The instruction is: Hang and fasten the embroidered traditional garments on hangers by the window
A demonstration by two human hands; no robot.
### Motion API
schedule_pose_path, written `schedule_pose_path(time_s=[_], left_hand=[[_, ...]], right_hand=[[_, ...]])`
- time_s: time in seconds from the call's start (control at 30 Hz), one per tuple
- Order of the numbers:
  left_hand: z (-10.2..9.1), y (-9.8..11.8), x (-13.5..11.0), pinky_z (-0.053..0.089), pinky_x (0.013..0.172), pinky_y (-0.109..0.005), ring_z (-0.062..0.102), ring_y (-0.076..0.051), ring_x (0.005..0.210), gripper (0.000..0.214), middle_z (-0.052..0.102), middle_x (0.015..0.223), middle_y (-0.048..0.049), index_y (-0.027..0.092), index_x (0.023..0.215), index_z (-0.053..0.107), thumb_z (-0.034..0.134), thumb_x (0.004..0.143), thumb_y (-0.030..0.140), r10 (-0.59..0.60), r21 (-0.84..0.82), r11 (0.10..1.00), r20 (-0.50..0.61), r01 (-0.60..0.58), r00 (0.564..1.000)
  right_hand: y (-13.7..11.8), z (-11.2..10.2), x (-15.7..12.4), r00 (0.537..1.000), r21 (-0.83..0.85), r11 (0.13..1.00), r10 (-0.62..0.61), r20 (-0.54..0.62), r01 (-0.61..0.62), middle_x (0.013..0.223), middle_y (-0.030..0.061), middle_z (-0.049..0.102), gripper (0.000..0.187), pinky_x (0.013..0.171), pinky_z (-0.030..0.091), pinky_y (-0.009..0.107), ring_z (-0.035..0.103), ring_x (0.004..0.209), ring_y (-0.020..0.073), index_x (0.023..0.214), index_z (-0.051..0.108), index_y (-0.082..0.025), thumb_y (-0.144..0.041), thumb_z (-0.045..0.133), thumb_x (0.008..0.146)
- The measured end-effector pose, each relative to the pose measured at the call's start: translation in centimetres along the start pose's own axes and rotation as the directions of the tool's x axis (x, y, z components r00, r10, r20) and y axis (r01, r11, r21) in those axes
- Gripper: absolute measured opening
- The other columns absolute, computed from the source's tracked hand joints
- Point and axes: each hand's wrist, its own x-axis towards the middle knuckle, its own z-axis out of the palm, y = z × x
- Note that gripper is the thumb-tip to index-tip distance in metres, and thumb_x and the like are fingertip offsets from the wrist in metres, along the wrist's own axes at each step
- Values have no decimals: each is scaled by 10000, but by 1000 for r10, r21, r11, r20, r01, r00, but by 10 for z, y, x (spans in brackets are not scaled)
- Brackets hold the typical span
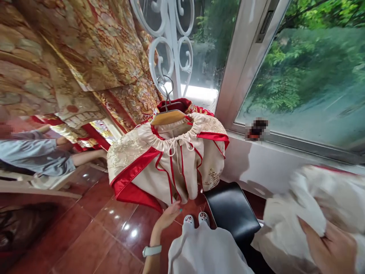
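Note:
A cream cape (162, 173) with red satin trim, gold embroidery and a gathered, tied neckline hangs on a wooden hanger (167, 117). My left hand (169, 215), with a pale watch strap on its wrist, pinches the cape's lower front edge. Over at the right, my right hand (327, 243) is closed on a bunched white cloth (288, 217) with a strip of red along its top. Some of its fingers are buried in the folds. Behind the cape, a red garment (186, 102) with gold decoration hangs, mostly hidden.
A black seat (235, 211) stands right of my feet. White scrollwork (172, 57) and a window (302, 76) rise behind. A large gold-and-red embroidered textile (85, 49) fills the upper left. At left a person in a grey-blue shirt (37, 154) sits above the red tiled floor (111, 232).

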Motion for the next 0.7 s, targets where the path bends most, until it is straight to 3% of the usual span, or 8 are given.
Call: schedule_pose_path(time_s=[0.1, 0.17, 0.23, 0.33, 0.4, 0.5, 0.57, 0.7], left_hand=[[24, 74, -2, 354, 1156, -425, 448, -251, 1390, 726, 458, 1515, -136, 227, 1471, 413, 651, 807, 397, 316, -149, 940, 45, -306, 948], [32, 117, 0, 216, 1225, -422, 268, -239, 1492, 831, 272, 1623, -106, 256, 1532, 285, 669, 812, 413, 467, -182, 866, -39, -466, 884], [34, 143, 6, 220, 1225, -429, 274, -257, 1488, 846, 300, 1612, -106, 248, 1510, 321, 703, 777, 427, 509, -223, 819, -141, -528, 849], [26, 149, 13, 412, 1105, -464, 540, -306, 1282, 580, 620, 1340, -126, 196, 1260, 593, 705, 747, 442, 418, -271, 832, -269, -484, 868], [14, 142, 13, 487, 1005, -472, 636, -303, 1107, 363, 724, 1095, -106, 195, 1043, 677, 674, 762, 424, 354, -250, 847, -393, -470, 848], [-12, 142, 2, 527, 917, -433, 665, -257, 947, 251, 727, 930, -67, 205, 943, 667, 649, 756, 371, 339, -175, 826, -606, -536, 720], [-31, 154, -11, 548, 825, -373, 657, -218, 839, 240, 708, 872, -51, 194, 921, 649, 644, 745, 357, 381, -96, 808, -667, -581, 640], [-58, 199, -41, 531, 723, -297, 616, -184, 768, 175, 669, 845, -53, 184, 753, 596, 601, 796, 354, 624, 154, 731, -547, -665, 559]], right_hand=[[-67, 30, 17, 982, 110, 980, -153, -113, 165, 505, 79, 531, 318, 473, 437, 445, 587, 514, 297, 575, 601, -349, -614, 592, 750], [-96, 51, 23, 970, 255, 942, -180, -162, 218, 516, 62, 557, 336, 480, 460, 407, 573, 497, 254, 559, 604, -300, -571, 610, 758], [-115, 72, 28, 975, 432, 874, -186, -124, 222, 485, 30, 537, 356, 459, 444, 348, 515, 448, 200, 521, 570, -261, -511, 612, 770], [-132, 100, 32, 964, 628, 758, -262, 46, 176, 491, 7, 545, 308, 475, 436, 302, 493, 456, 173, 525, 570, -237, -399, 608, 784], [-138, 115, 32, 923, 684, 717, -341, 179, 132, 557, 8, 602, 219, 526, 462, 299, 537, 515, 184, 594, 627, -230, -340, 604, 782], [-139, 135, 30, 840, 692, 719, -412, 353, 62, 650, 18, 646, 154, 574, 473, 300, 565, 586, 194, 699, 664, -215, -315, 587, 787], [-132, 149, 28, 791, 649, 761, -408, 455, 19, 725, 38, 668, 156, 621, 482, 306, 581, 645, 202, 774, 673, -198, -319, 578, 796], [-104, 181, 24, 612, 631, 766, -442, 656, -122, 1045, 81, 681, 482, 881, 498, 366, 620, 965, 252, 1221, 608, -200, -397, 654, 783]])
